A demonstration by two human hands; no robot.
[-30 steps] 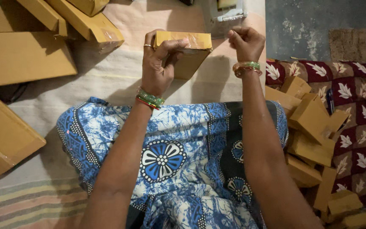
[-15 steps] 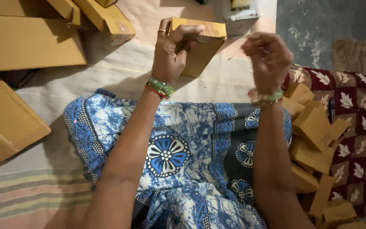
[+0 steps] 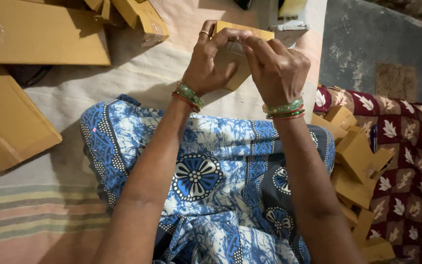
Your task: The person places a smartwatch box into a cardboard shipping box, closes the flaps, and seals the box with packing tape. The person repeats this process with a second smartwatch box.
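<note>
A small tan cardboard box (image 3: pixel 234 58) is held up above my lap. My left hand (image 3: pixel 210 62) wraps around its left side, with a ring on one finger and green and red bangles at the wrist. My right hand (image 3: pixel 275 68) covers the box's right side, its fingers pinched on the box's face where something thin and pale shows. Most of the box is hidden behind both hands. My lap is covered in blue patterned cloth (image 3: pixel 211 166).
Large flat cardboard pieces (image 3: pixel 40 34) and a folded one (image 3: pixel 6 122) lie at the left on a pale sheet. Several small tan boxes (image 3: pixel 355 166) are heaped at my right on a maroon leaf-print cloth (image 3: pixel 411 161). Grey floor (image 3: pixel 367 44) lies beyond.
My right hand, apart from the box a second ago, has come in from the right and now rests on it. The box has stayed in my left hand.
</note>
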